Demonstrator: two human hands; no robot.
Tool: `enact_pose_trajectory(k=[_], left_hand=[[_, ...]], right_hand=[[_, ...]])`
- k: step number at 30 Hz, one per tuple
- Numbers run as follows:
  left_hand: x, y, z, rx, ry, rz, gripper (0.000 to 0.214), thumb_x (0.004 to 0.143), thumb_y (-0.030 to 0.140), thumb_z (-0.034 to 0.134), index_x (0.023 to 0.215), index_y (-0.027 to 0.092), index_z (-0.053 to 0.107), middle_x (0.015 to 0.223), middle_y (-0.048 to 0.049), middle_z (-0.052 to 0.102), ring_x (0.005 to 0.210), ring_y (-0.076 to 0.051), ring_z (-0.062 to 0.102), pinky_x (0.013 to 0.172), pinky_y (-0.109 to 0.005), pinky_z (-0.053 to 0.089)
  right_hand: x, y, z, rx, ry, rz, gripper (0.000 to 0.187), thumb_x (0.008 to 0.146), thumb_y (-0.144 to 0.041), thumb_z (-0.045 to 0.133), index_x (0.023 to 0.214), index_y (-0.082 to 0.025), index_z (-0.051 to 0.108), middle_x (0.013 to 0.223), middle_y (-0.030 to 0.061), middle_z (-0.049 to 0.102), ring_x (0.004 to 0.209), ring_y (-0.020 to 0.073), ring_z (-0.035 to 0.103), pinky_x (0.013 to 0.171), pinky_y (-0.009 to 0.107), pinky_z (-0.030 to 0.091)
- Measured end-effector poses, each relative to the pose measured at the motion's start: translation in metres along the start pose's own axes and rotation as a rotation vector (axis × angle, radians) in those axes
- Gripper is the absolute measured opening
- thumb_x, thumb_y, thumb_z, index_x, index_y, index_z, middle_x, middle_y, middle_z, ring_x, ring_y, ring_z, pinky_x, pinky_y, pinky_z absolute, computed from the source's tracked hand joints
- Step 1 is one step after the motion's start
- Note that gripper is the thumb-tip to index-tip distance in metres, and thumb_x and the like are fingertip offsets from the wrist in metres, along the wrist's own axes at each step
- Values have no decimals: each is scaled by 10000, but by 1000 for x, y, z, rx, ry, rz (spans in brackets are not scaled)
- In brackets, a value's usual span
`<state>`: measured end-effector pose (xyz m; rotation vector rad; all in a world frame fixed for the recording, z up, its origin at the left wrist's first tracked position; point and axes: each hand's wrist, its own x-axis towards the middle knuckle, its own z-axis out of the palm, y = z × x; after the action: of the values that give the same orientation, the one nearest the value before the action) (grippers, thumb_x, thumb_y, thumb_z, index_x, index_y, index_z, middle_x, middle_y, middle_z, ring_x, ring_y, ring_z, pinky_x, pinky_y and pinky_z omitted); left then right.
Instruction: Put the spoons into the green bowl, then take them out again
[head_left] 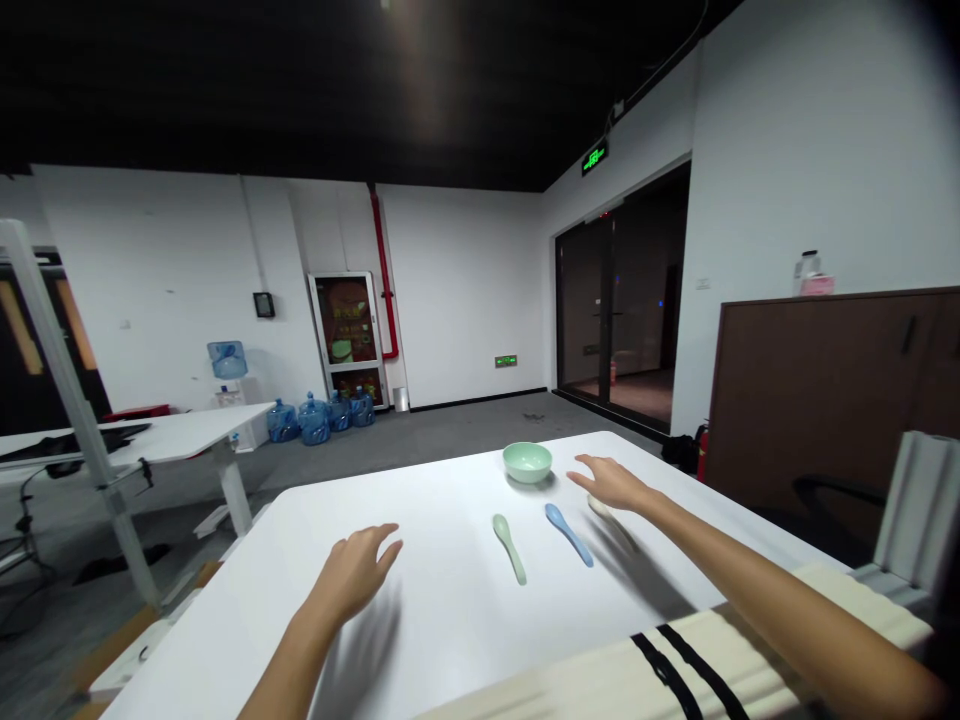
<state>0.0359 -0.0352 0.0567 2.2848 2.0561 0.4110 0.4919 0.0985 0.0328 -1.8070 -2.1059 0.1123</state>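
Note:
A light green bowl (527, 462) stands upright toward the far side of the white table (442, 620). In front of it lie a green spoon (510, 550) and a blue spoon (568, 534). A cream spoon (611, 521) lies farther right, partly hidden beneath my right hand and forearm. My right hand (611, 482) hovers just right of the bowl, fingers apart, holding nothing and not touching the bowl. Over the table's left part, my left hand (362, 565) hangs with thumb and fingers apart, holding nothing, some way left of the green spoon.
Cream cloth with black stripes (675, 670) is at the near edge. Another white table (187, 425) with dark cloth stands left, behind a metal post (75, 400). Blue water bottles (315, 420) stand on the floor. A brown cabinet (817, 390) is at right.

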Motion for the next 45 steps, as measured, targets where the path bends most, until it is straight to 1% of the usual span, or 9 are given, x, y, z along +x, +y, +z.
enact_pose_trajectory(k=[4,8,12,19,22,26,32,40,45], left_hand=[[2,-3,3,1,0,0,540,949,491,336,1327,217,606,1378,-84,630,1278,-287,574,1030,-419,453],[4,-5,6,13,3,8,542,946,500,338,1318,219,614,1366,-79,640,1260,-283,590,1018,-407,464],[3,-3,6,34,-4,4,545,953,494,325,1331,216,603,1372,-76,636,1261,-278,589,1017,-394,462],[3,-4,8,32,21,7,545,945,501,335,1317,216,614,1366,-76,641,1266,-282,587,1015,-401,468],[4,-6,9,32,42,6,543,935,520,348,1297,230,629,1345,-66,657,1258,-284,597,1001,-395,481],[6,-7,11,37,55,23,543,933,525,348,1290,233,634,1326,-65,670,1239,-280,611,1000,-391,483],[6,-7,10,51,34,13,557,938,509,329,1308,210,620,1347,-80,654,1251,-279,600,1008,-389,476],[4,-5,9,33,18,7,575,940,511,312,1323,197,606,1367,-89,638,1263,-287,587,1023,-416,467],[3,-3,8,34,20,4,572,934,518,321,1315,208,614,1358,-81,646,1254,-283,597,1016,-406,473]], right_hand=[[-13,17,11,-19,34,38,689,966,-577,364,1520,-168,379,1572,153,369,1435,308,351,1140,435,294],[-18,32,24,-51,15,92,678,981,-547,345,1548,-175,322,1591,178,318,1448,321,333,1129,483,306],[-19,36,27,-47,-1,86,694,972,-556,362,1550,-174,322,1581,177,341,1437,315,357,1130,457,312],[-25,24,21,-42,-15,67,704,959,-566,361,1537,-163,360,1564,173,374,1412,321,397,1122,464,335],[-26,23,19,-41,-15,64,702,958,-571,363,1530,-165,375,1552,168,398,1408,314,405,1124,451,337],[-25,28,21,-30,2,55,690,955,-573,371,1514,-170,405,1533,154,432,1398,316,418,1128,446,336],[-21,36,28,-13,35,39,675,954,-565,385,1496,-166,433,1512,146,465,1391,308,428,1137,428,325],[-18,42,31,28,27,31,687,947,-573,397,1496,-163,438,1512,130,470,1390,299,427,1146,415,317],[-19,42,31,40,21,17,699,942,-577,399,1496,-152,440,1504,124,482,1380,294,441,1149,404,321]])
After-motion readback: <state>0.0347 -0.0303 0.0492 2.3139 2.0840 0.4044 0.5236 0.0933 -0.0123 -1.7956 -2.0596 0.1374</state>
